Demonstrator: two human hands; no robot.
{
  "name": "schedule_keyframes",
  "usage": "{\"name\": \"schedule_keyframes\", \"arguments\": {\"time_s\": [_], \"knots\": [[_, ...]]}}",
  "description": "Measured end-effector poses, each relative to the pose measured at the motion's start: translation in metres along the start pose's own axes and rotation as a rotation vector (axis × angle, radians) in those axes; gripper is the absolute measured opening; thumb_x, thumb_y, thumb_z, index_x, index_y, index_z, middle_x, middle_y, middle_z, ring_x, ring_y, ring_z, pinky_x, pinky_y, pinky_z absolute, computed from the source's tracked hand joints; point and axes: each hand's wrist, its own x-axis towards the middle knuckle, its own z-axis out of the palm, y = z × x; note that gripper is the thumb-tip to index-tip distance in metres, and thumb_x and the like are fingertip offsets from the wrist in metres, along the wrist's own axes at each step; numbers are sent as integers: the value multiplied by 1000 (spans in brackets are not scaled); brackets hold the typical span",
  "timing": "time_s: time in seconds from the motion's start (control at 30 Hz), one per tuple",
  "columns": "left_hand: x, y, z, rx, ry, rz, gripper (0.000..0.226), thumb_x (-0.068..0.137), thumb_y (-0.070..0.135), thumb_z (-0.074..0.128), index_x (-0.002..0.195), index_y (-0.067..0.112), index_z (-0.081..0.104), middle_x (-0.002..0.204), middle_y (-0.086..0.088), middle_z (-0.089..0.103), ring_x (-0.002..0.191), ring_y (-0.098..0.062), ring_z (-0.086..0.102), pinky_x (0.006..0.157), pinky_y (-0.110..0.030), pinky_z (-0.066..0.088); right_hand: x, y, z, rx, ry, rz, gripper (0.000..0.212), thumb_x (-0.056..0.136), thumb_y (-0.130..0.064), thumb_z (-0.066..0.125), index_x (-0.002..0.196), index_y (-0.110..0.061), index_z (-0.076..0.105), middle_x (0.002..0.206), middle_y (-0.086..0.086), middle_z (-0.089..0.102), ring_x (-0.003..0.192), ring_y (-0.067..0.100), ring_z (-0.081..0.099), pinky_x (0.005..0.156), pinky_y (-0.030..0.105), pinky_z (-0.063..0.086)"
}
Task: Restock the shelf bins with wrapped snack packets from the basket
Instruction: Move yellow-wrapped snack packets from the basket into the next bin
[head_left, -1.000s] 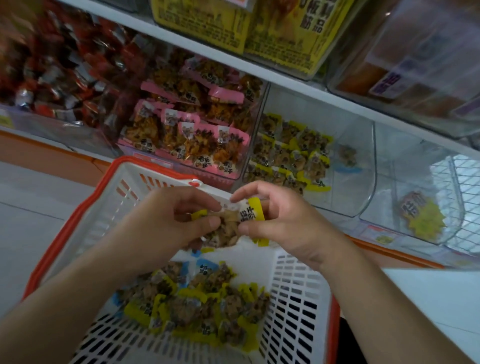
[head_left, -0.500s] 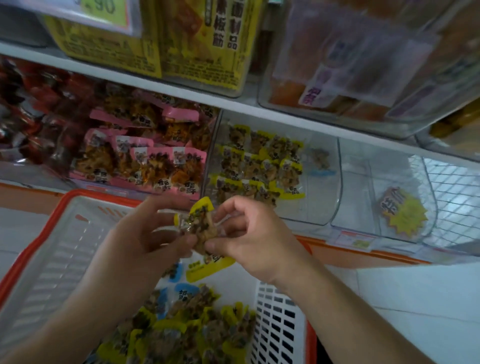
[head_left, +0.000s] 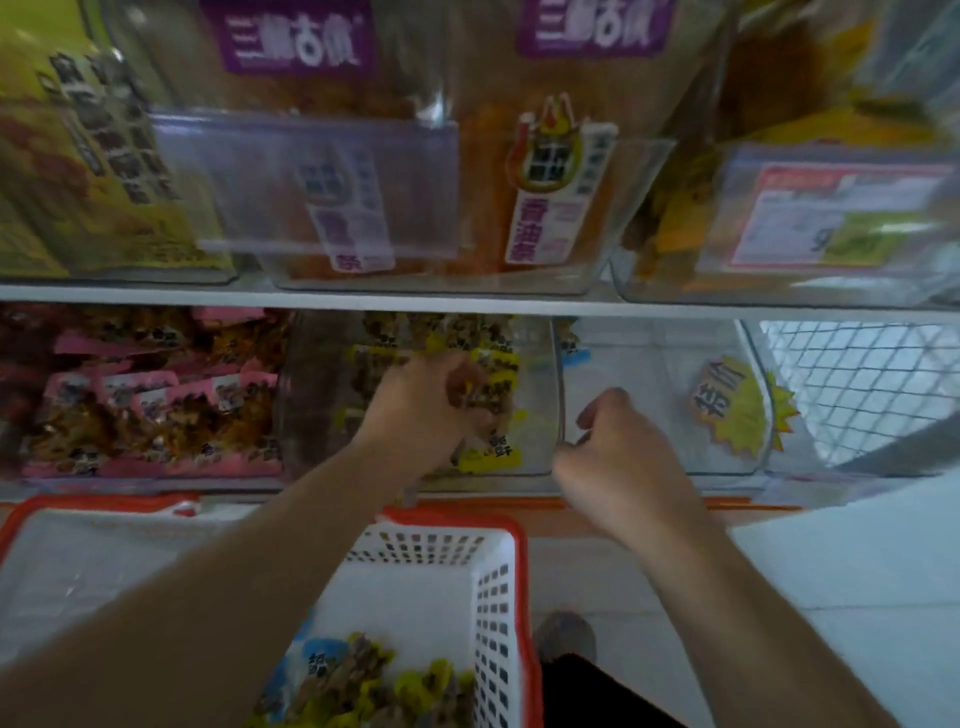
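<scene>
Our left hand (head_left: 431, 410) holds yellow packets (head_left: 491, 402) inside the middle bin (head_left: 540, 457); our right hand (head_left: 618, 457) is curled, seemingly empty, at the bin's edge. Risk: a loose release spills packets over the front lip. More wait in the basket (head_left: 498, 597).

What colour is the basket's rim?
Red-orange, on the white basket; it shows in the head view, the only one.
</scene>
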Motion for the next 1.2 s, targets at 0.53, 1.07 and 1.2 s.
{"name": "schedule_keyframes", "arguments": {"time_s": [0.53,1.07,1.2], "knots": [[34,-5,52,472,-103,24,13,97,42,63,107,48,68,125,8,47,134,-23,36,115,-43,32,4,11,-14,64,-61,-18,40,87,-26,67,121,-19,47,108,2,57,96,24,64,76,42,58],[-171,-108,-85,190,162,-26,24,96,13,65,109,33,69,108,14,65,95,-1,58,84,-14,47,-62,-23,121,-563,-735,-470,17,96,-6,57,109,-11,65,107,12,67,94,27,66,75,41,57],[-213,-159,-105,396,264,-104,43,87,9,75,123,30,66,144,0,50,133,-31,44,111,-53,39,-63,10,189,-761,-774,-473,22,99,-16,61,119,-11,53,109,11,56,98,26,58,72,36,52]]}}
